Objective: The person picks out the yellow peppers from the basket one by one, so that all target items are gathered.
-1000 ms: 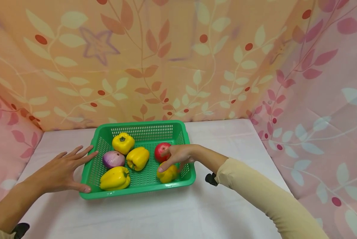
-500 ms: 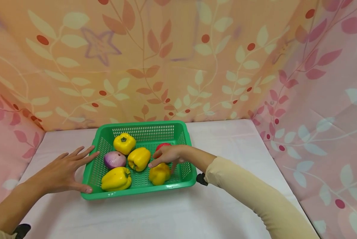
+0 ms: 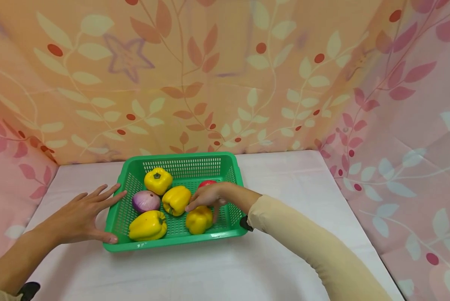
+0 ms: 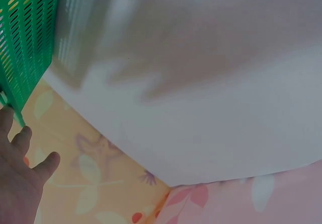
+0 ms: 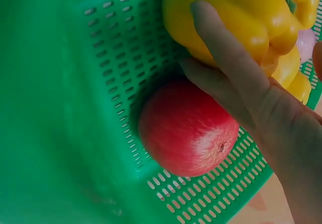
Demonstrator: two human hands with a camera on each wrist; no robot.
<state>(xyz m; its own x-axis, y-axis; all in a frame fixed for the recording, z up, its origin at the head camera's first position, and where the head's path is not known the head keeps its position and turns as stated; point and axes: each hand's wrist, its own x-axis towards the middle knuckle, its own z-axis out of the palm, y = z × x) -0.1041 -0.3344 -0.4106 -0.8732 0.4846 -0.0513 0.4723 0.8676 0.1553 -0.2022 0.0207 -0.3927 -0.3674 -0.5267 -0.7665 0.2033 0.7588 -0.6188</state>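
Observation:
A green plastic basket (image 3: 180, 156) stands on the white-covered table. My left hand (image 3: 83, 217) is spread at its left side, fingers straight, with fingertips and thumb at the rim. Inside the basket's right part, my right hand (image 3: 211, 195) holds a yellow bell pepper (image 3: 198, 221) from above, fingers along one side and thumb on the other. A red, apple-like fruit (image 5: 186, 128) lies beside those fingers, mostly covered in the head view. To the left sit a purple onion (image 3: 146, 201) and three more yellow bell peppers, one of them (image 3: 177, 200) close to my right thumb.
White cloth (image 3: 225, 276) covers the table in front of the basket. A patterned orange curtain (image 3: 228, 92) hangs close behind it. Pink patterned curtains (image 3: 409, 138) bound both sides.
My right hand has moved left inside the basket, and the yellow bell pepper under it has shifted left too. The red fruit is now more covered. My left hand stays at the rim.

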